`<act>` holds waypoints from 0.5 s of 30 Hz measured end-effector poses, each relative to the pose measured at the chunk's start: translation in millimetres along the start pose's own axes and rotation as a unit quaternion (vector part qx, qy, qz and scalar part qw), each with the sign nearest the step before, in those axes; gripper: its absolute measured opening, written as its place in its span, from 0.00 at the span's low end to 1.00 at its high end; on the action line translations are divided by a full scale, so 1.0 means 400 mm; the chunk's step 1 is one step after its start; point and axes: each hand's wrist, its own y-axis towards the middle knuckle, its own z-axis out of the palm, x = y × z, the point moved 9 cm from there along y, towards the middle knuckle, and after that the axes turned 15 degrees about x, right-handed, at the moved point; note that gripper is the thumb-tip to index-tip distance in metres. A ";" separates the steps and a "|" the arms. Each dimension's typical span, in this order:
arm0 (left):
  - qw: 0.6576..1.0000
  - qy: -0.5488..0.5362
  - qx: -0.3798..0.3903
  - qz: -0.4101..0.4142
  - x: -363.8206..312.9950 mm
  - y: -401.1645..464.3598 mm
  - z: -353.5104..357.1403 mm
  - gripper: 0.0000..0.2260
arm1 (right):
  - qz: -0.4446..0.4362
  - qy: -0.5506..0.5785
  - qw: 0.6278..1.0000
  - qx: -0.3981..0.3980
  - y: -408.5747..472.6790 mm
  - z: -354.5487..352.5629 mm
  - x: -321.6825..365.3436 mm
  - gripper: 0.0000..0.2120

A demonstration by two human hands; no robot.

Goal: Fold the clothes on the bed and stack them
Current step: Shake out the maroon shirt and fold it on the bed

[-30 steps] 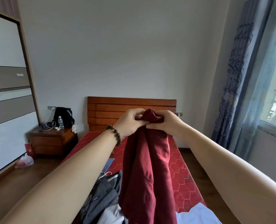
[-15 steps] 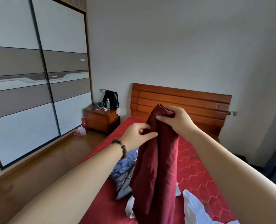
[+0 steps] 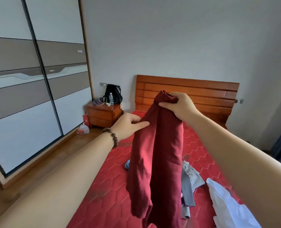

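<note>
Pale blue-white cotton shirt [image 3: 230, 209] is lying nearest, at the lower right of the red quilted mattress [image 3: 200, 145], with a crumpled grey garment [image 3: 190, 178] just beside it; both are waiting unfolded. Hanging above them, the dark red woven garment [image 3: 158, 158] is suspended lengthwise over the bed. Since a second ago the left hand [image 3: 128, 125] is no longer sharing the top bunch: it is now working lower, on the left edge, which suggests the garment is being spread to find its seams before the first fold. Left fingers [image 3: 143, 125] are pinching that edge between thumb and forefinger. The right hand [image 3: 181, 106] is clenching the gathered top, fingers wrapped round the cloth, in front of the orange-brown wooden headboard [image 3: 202, 92].
</note>
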 end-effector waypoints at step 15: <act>0.996 0.079 0.014 -0.043 0.260 -0.221 -0.378 0.20 | 0.051 -0.016 0.994 -0.092 0.099 0.265 0.198 0.06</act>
